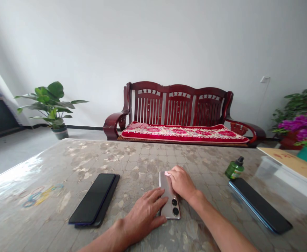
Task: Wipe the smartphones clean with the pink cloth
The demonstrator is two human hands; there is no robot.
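Observation:
A silver-pink smartphone [167, 203] lies back side up on the table, its two round camera lenses towards me. My left hand [145, 210] holds it at the left edge, fingertips over its back and thumb by the lower left corner. At the far end, my right hand [181, 182] is closed around a small whitish wad, perhaps tissue [167, 173], pressed against the phone's back. Most of the wad is hidden by the fingers. To the left lies a pair of stacked dark phones [93, 199]; to the right, another dark phone [259, 204] with a blue edge.
Coloured rubber bands [40, 196] lie on the table [132, 157] at left. A green bottle [234, 168] with a black top and a clear plastic box [281, 182] stand at right. Behind the table is a wooden bench [178, 105] with a red cover; a potted plant [55, 105] stands left.

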